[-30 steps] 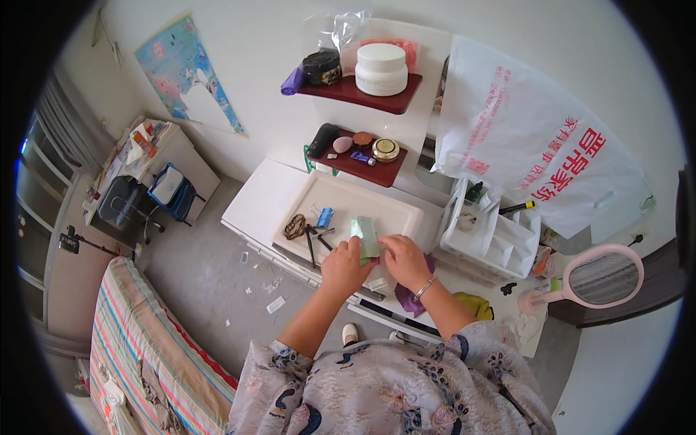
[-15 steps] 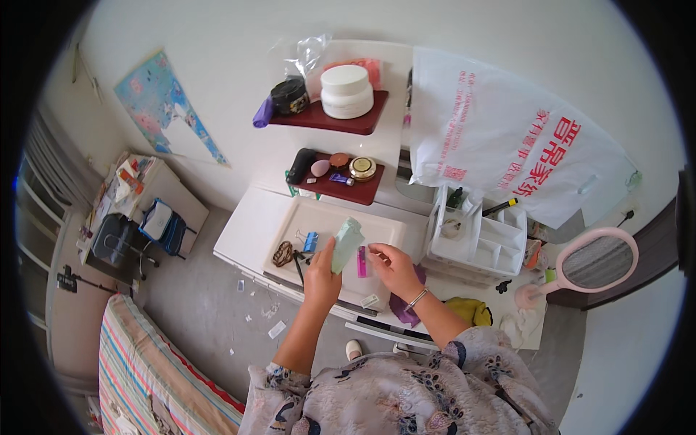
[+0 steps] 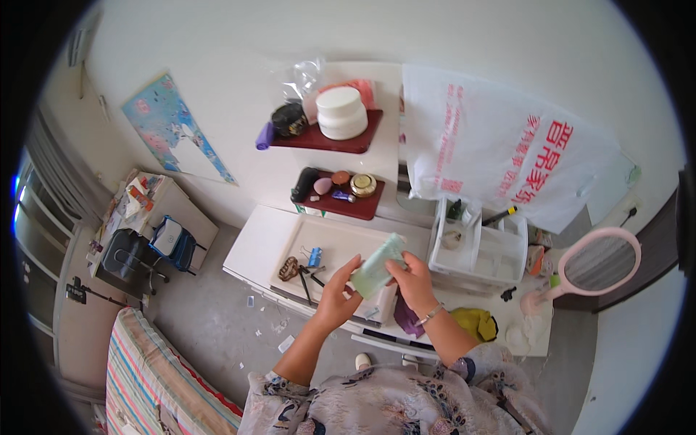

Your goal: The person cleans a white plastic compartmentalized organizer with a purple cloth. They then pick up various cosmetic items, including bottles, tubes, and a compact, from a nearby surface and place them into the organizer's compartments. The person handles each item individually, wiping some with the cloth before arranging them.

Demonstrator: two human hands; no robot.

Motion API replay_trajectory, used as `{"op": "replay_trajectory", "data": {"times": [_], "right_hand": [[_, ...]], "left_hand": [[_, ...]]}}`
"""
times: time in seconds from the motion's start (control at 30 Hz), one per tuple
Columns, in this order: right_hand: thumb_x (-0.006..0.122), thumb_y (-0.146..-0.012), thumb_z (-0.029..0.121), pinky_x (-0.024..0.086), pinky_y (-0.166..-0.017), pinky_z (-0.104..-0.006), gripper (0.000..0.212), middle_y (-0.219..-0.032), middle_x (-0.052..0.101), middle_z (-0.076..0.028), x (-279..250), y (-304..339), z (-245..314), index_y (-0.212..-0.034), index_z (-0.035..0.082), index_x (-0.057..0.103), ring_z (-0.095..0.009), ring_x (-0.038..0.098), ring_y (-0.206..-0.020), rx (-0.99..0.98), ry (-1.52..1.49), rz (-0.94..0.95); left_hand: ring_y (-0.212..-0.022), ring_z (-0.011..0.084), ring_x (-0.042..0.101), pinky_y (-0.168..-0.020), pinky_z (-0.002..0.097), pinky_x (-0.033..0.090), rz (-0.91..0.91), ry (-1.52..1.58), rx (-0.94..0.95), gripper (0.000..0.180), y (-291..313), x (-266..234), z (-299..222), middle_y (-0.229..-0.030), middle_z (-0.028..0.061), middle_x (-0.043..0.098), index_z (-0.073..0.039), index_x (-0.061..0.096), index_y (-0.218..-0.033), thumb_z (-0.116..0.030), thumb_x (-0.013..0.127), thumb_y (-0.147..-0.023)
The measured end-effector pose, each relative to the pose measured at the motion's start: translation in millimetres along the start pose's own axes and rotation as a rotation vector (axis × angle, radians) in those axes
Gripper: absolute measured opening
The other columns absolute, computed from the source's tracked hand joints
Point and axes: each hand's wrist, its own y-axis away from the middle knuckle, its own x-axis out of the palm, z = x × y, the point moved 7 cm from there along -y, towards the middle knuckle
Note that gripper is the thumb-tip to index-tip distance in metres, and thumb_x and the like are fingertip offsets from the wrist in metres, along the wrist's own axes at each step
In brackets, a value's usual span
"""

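A pale green, flat soft packet [image 3: 377, 268] is held up above a cream tray [image 3: 301, 230] on the white table. My left hand [image 3: 341, 293] grips its lower left edge, fingers closed around it. At its right side my right hand [image 3: 413, 281] pinches it, thumb across the front. In the tray, left of my hands, lie a blue binder clip [image 3: 315, 256], a brown coiled band [image 3: 288, 269] and several thin black sticks [image 3: 306, 287]. My hands and the packet hide part of the tray's right half.
To the right stands a white compartment organiser [image 3: 478, 246], with a pink round-headed mirror [image 3: 602, 262] beyond it. Purple cloth [image 3: 407, 317] and yellow cloth [image 3: 475, 323] lie nearer me. Two dark red shelves [image 3: 359, 209] carrying jars jut out above the table. Scraps litter the floor.
My right hand has come onto the packet, and the packet has moved right and tilted. The small pink item earlier beside my right fingers is no longer visible. The view has shifted slightly.
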Motion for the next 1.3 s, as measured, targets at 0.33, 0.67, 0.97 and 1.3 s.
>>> {"op": "replay_trajectory", "data": {"times": [0.33, 0.67, 0.97, 1.3], "right_hand": [[0.063, -0.087, 0.016, 0.049, -0.055, -0.0224, 0.024, -0.082, 0.064, -0.002, 3.1, 28.4, 41.6, -0.105, -0.001, 0.062, -0.007, 0.058, -0.064, -0.05, -0.005, -0.108], [0.06, -0.089, 0.018, 0.05, -0.057, -0.024, 0.024, -0.08, 0.062, -0.002, 35.1, 32.7, 31.2, -0.101, -0.002, 0.061, -0.008, 0.058, -0.066, -0.028, 0.08, 0.012], [0.061, -0.089, 0.019, 0.046, -0.051, -0.0213, 0.022, -0.074, 0.06, -0.001, 104.0, -3.9, 43.7, -0.092, -0.003, 0.061, -0.007, 0.057, -0.061, -0.019, -0.004, 0.134], [0.067, -0.086, 0.021, 0.044, -0.052, -0.0207, 0.023, -0.071, 0.06, 0.0, 14.8, 12.3, 40.4, -0.09, -0.001, 0.061, -0.004, 0.052, -0.058, -0.165, 0.255, -0.104]], "left_hand": [[-0.112, 0.0359, 0.049, -0.093, 0.0429, 0.042, -0.605, -0.818, 0.146, 0.051, -172.3, -219.6, -40.2, -0.125, 0.0175, 0.05, -0.007, 0.052, -0.124, -0.019, 0.067, -0.077], [-0.063, 0.0166, 0.057, -0.058, 0.0284, 0.045, -0.796, -0.105, -0.033, 0.025, -143.8, -290.0, -0.6, -0.078, 0.0095, 0.064, 0.001, 0.061, -0.102, -0.017, 0.049, -0.089], [-0.095, 0.0205, 0.06, -0.073, 0.0309, 0.052, -0.235, 1.145, -0.4, 0.04, 4.8, -74.1, 14.9, -0.117, 0.0129, 0.057, -0.003, 0.041, -0.133, -0.012, 0.045, -0.094], [-0.106, 0.0201, 0.057, -0.086, 0.0353, 0.05, -0.091, 0.914, -0.314, 0.041, -5.8, 23.4, 1.0, -0.119, 0.0111, 0.055, -0.002, 0.04, -0.13, -0.016, 0.052, -0.094]]}}
